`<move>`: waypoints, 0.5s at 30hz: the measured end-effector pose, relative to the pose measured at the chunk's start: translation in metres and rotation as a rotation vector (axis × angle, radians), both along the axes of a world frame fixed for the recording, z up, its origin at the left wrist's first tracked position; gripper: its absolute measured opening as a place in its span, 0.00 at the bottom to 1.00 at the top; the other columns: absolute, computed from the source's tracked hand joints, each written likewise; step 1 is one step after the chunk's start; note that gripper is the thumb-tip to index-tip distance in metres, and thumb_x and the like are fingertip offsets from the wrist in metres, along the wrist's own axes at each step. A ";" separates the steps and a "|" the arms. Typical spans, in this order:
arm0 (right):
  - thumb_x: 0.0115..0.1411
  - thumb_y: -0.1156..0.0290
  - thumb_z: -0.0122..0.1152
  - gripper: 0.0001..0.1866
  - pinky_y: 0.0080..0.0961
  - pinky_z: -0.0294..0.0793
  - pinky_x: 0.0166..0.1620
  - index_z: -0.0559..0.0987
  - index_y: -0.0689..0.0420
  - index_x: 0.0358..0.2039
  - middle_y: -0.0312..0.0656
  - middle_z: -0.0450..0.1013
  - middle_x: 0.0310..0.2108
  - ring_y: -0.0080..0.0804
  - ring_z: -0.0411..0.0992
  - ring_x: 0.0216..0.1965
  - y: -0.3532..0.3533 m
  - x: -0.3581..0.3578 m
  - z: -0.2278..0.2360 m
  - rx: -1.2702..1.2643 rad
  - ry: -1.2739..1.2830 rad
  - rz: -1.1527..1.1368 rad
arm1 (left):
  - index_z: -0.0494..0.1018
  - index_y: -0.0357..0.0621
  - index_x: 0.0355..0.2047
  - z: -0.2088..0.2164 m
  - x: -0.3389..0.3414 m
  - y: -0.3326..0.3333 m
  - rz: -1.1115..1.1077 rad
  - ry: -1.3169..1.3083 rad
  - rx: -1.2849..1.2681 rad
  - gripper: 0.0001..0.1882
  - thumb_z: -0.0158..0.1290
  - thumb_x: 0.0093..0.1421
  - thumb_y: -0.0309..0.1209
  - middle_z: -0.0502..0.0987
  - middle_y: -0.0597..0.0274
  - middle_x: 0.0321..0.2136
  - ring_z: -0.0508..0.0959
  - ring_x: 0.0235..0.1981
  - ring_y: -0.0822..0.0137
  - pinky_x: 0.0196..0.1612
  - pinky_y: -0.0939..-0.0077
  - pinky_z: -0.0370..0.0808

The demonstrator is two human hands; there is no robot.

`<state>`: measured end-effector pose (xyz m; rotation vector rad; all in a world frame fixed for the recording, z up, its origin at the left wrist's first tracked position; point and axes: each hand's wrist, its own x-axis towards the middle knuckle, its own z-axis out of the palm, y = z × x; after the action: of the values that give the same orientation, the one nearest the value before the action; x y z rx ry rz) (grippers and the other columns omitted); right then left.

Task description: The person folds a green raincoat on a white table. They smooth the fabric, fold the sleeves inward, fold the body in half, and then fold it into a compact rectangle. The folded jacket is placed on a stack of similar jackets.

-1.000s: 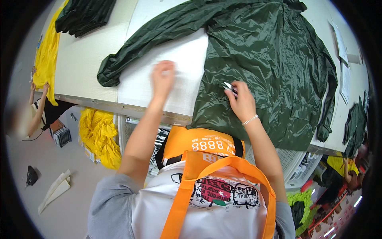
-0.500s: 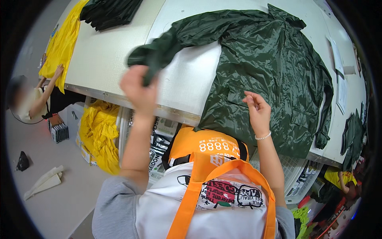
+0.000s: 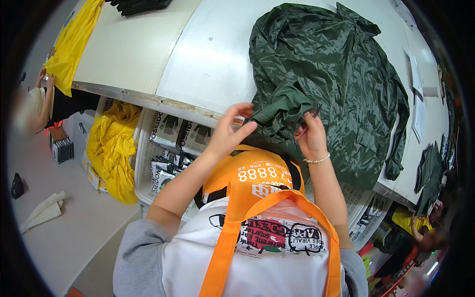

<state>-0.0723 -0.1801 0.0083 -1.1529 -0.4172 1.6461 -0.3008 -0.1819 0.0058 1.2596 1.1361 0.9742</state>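
In the head view, I locate the dark green garment [image 3: 341, 89] spread on the pale table [image 3: 213, 64], right of centre, its near edge hanging over the table's near edge. Its left sleeve [image 3: 284, 106] is folded inward and bunched on the near part of the body. The left hand [image 3: 228, 134] is at the left side of this bunch: fingers and thumb spread apart, grip released, just beside the cuff. The right hand [image 3: 312, 138], with a beaded bracelet [image 3: 317, 159] at the wrist, is at the right side of the bunch, fingers curled against the fabric; I cannot tell whether they clasp fabric or another item. Far left, a co-worker handles a yellow garment [image 3: 74, 54]. Near left, below the table, yellow fabric [image 3: 115, 156] lies heaped beside a white crate [image 3: 141, 171] of packages. White sheets [image 3: 419, 119] lie at right.
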 end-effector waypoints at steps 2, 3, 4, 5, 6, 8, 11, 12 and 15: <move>0.65 0.66 0.49 0.05 0.12 0.56 0.20 0.72 0.51 0.34 0.26 0.64 0.19 0.14 0.60 0.18 -0.005 -0.006 -0.004 -0.045 0.050 -0.003 | 0.68 0.38 0.48 -0.001 0.013 -0.005 -0.012 -0.351 -0.207 0.21 0.59 0.53 0.27 0.74 0.63 0.41 0.73 0.41 0.72 0.45 0.75 0.70; 0.64 0.69 0.48 0.05 0.12 0.57 0.20 0.72 0.53 0.36 0.28 0.65 0.20 0.14 0.60 0.18 -0.006 -0.003 -0.007 -0.047 -0.041 0.093 | 0.68 0.37 0.47 0.001 0.018 -0.007 -0.021 -0.527 -0.309 0.20 0.59 0.54 0.27 0.74 0.64 0.41 0.73 0.41 0.75 0.46 0.77 0.69; 0.63 0.72 0.48 0.05 0.12 0.58 0.21 0.73 0.54 0.38 0.29 0.67 0.22 0.14 0.60 0.18 -0.008 0.005 -0.009 -0.049 -0.132 0.187 | 0.69 0.36 0.46 0.004 0.019 -0.006 0.025 -0.469 -0.280 0.18 0.58 0.55 0.25 0.75 0.65 0.39 0.72 0.40 0.78 0.45 0.81 0.70; 0.62 0.74 0.48 0.07 0.12 0.58 0.21 0.73 0.55 0.40 0.30 0.68 0.23 0.14 0.59 0.19 -0.009 0.009 -0.010 -0.051 -0.224 0.281 | 0.69 0.37 0.45 0.007 0.016 -0.004 -0.007 -0.356 -0.207 0.17 0.57 0.55 0.25 0.75 0.66 0.39 0.72 0.40 0.78 0.45 0.81 0.69; 0.57 0.82 0.46 0.18 0.11 0.60 0.23 0.73 0.58 0.48 0.33 0.72 0.32 0.12 0.58 0.19 -0.012 0.011 -0.009 0.047 -0.441 0.101 | 0.70 0.37 0.44 0.007 0.012 -0.001 -0.037 -0.244 -0.132 0.16 0.57 0.55 0.24 0.75 0.67 0.38 0.73 0.39 0.77 0.45 0.80 0.69; 0.54 0.85 0.46 0.22 0.09 0.61 0.25 0.73 0.59 0.50 0.34 0.72 0.42 0.11 0.59 0.21 -0.003 0.026 0.002 0.374 -0.734 0.097 | 0.72 0.37 0.40 0.013 0.011 0.000 -0.054 -0.027 -0.015 0.14 0.58 0.52 0.22 0.76 0.64 0.38 0.74 0.38 0.74 0.44 0.78 0.70; 0.53 0.82 0.57 0.17 0.10 0.65 0.28 0.78 0.57 0.45 0.35 0.72 0.44 0.13 0.65 0.27 0.010 0.003 0.062 0.624 -0.884 0.400 | 0.72 0.35 0.39 0.028 0.004 0.002 -0.216 0.271 0.254 0.13 0.56 0.51 0.21 0.76 0.59 0.37 0.75 0.37 0.67 0.44 0.77 0.70; 0.53 0.80 0.60 0.17 0.12 0.67 0.29 0.78 0.56 0.44 0.36 0.72 0.44 0.15 0.67 0.28 0.014 -0.005 0.063 0.721 -0.862 0.481 | 0.72 0.35 0.39 0.031 0.005 0.002 -0.203 0.270 0.268 0.13 0.55 0.51 0.21 0.76 0.57 0.37 0.76 0.38 0.64 0.44 0.76 0.70; 0.48 0.77 0.66 0.16 0.19 0.74 0.34 0.80 0.54 0.40 0.38 0.73 0.41 0.27 0.74 0.31 0.017 -0.017 0.062 0.815 -0.901 0.585 | 0.73 0.35 0.39 0.034 0.005 -0.001 -0.170 0.276 0.311 0.14 0.53 0.50 0.19 0.75 0.54 0.36 0.76 0.39 0.59 0.44 0.74 0.71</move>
<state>-0.0894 -0.1635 0.0705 -1.0976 -1.9399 1.0743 -0.2958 -0.1824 0.0400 1.7555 1.0903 0.8897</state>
